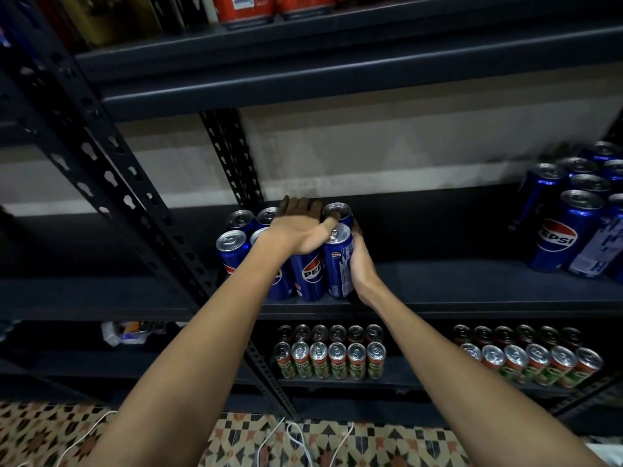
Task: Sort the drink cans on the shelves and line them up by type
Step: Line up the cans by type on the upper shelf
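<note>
Several blue Pepsi cans (312,274) stand in a tight cluster at the left end of the middle shelf (455,298). My left hand (298,227) lies flat across the tops of the cluster, fingers straight, thumb touching the back right can (338,210). My right hand (359,261) curls round the right side of the front right can (338,261). A second group of blue Pepsi cans (569,214) stands at the far right of the same shelf, one of them leaning.
Two blocks of red-and-green cans (330,360) (536,362) sit in rows on the lower shelf. Red cans (246,8) stand on the top shelf. A perforated dark upright (111,170) rises at left. White cables (296,439) lie on the patterned floor.
</note>
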